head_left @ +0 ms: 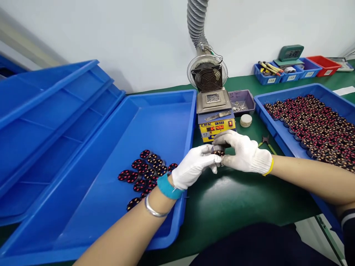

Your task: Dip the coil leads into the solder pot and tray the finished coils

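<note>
Both hands wear white gloves and meet in front of the yellow-fronted solder pot point(217, 127). Between them is one round dark coil part point(217, 150) with a metallic rim. My left hand point(195, 164) has its thumb and fingers closed on the part's left side. My right hand point(242, 151) grips the same part from the right, fingers over its top and thumb below. Several similar parts with red or tan spots point(149, 173) lie in the blue tray point(97, 207) at the left, partly behind my left wrist.
A second blue tray point(287, 138) full of coil parts stands at the right. Green-handled cutters point(266, 143), a round white container point(246, 120) and a purple bin point(251, 101) lie nearer. Stacked blue trays point(52, 111) lean at the left. A grey hose point(196, 22) hangs above the pot.
</note>
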`<state>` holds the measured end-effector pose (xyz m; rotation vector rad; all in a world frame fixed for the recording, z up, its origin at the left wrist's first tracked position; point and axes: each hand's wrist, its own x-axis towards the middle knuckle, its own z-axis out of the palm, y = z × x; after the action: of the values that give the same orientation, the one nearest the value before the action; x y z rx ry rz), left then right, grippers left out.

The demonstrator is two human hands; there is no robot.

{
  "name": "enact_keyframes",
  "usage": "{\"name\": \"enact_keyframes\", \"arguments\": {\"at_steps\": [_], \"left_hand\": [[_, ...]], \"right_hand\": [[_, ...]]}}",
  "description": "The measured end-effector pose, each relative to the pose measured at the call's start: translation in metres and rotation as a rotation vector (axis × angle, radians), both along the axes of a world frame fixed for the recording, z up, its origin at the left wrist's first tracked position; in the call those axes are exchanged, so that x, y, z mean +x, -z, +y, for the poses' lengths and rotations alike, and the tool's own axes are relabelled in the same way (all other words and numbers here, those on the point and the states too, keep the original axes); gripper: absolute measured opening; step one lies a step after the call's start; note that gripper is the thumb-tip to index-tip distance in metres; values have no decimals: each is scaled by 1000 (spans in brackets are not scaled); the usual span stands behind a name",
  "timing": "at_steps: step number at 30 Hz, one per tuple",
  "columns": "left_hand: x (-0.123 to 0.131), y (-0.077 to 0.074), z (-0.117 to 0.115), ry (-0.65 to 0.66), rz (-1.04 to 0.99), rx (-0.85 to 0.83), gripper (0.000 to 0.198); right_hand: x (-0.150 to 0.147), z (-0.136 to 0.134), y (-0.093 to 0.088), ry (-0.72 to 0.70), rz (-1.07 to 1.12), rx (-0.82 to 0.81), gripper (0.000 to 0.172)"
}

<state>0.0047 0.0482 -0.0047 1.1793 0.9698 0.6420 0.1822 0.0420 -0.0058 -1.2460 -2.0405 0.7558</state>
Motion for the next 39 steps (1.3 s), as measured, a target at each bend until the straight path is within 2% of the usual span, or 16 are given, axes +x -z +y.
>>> {"name": "enact_keyframes", "arguments": {"at_steps": [2,4,8,11,14,18,20,23,25,26,27,29,31,32,35,39], "left_hand": [[1,4,-1,-39,125,80,20],[2,8,-2,-38,280,189,15],[2,14,-4,-22,499,403,17],[2,15,-4,-16,574,410,21],[1,12,-4,-10,608,389,23],[2,8,-5,-15,612,390,22],[3,7,-5,-9,621,393,22],[5,6,-6,-9,650,401,18],[5,6,-7,-3,635,373,17],[4,5,-8,5,601,349,20],[3,4,-9,3,555,335,29],[3,3,-14,-30,468,388,57],[3,3,-18,-53,436,540,82],[4,3,-20,-42,441,619,86],[7,8,-21,25,465,700,80],[7,14,-14,22,430,509,50]], "right_hand": [[4,2,-2,-80,-49,-42,54],[9,4,-4,-152,-88,-83,57],[12,7,-6,-245,-278,13,39],[14,8,-10,-239,-522,130,31],[19,10,-18,-172,-663,127,24],[28,13,-26,-35,-574,-16,17],[27,13,-24,12,-469,-63,27],[20,12,-15,-132,-365,-61,44],[16,11,-9,-238,-352,-51,39],[16,10,-7,-246,-355,-41,37],[16,10,-5,-224,-364,-27,35],[17,10,-4,-152,-374,9,35],[17,9,-4,-111,-359,45,34],[17,8,-5,-108,-350,64,34],[16,3,-5,-117,-344,141,31],[17,0,-5,-54,-429,298,32]]}}
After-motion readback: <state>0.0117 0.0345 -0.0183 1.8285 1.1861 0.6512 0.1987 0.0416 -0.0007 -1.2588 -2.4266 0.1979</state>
